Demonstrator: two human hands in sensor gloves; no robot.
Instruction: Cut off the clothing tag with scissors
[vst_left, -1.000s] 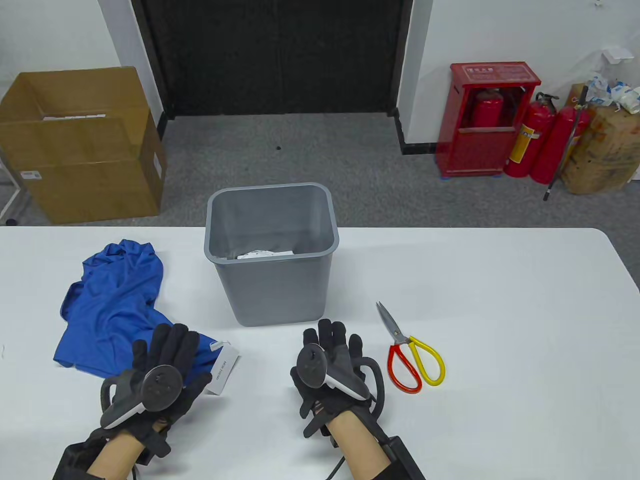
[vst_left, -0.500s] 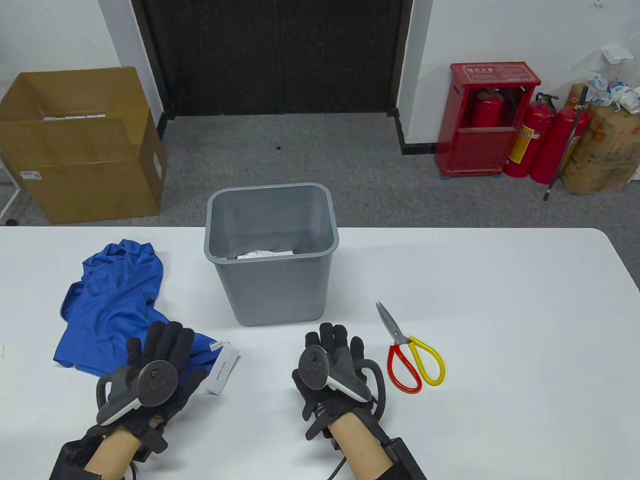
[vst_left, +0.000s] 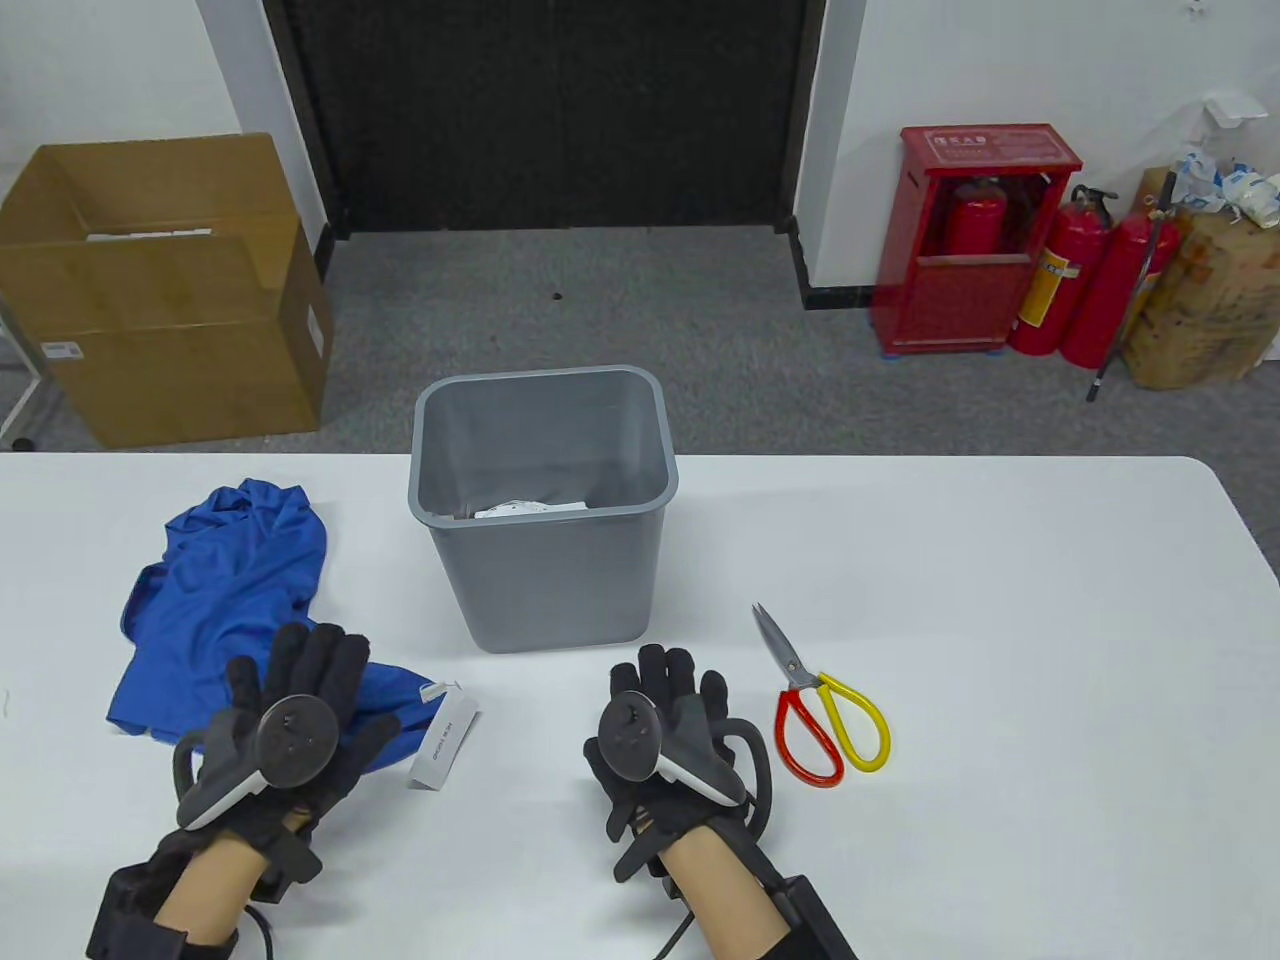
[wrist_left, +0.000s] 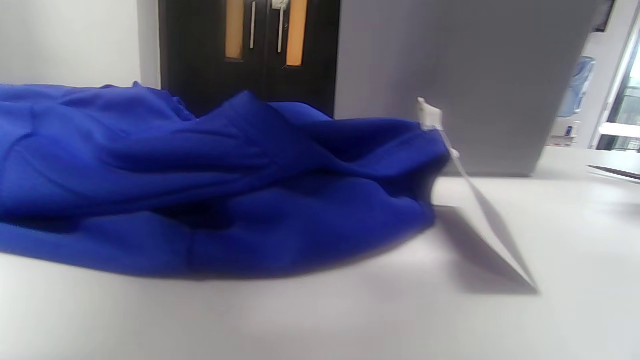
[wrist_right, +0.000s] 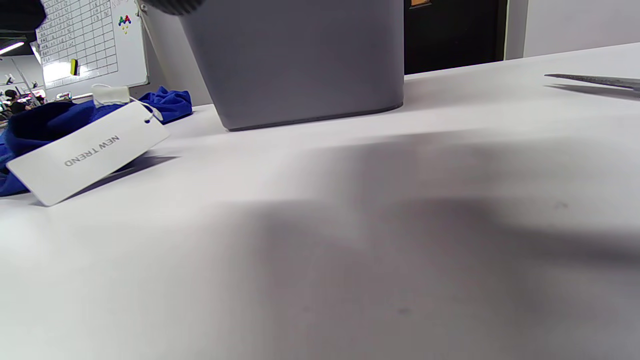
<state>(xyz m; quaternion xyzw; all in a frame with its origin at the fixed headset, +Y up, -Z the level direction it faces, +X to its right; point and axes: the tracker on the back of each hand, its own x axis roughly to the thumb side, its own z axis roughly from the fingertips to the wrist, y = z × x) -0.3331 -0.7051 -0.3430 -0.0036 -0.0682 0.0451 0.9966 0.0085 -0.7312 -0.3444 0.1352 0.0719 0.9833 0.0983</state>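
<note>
White table (vst_left: 1000, 620) carries grey bin (vst_left: 545, 560). Blue garment (vst_left: 225, 600) left of bin; left hand (vst_left: 290, 740) flat on its near edge, fingers spread. Right hand (vst_left: 660, 750) flat on table, holding nothing. Scissors (vst_left: 820, 700) just beside it, untouched. White tag (vst_left: 445, 740) at garment's corner, attached.

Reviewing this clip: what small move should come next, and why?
Probably the right hand shifts right to pick up the scissors: they lie untouched beside it, and the tag is still attached to the shirt near the left hand.
</note>
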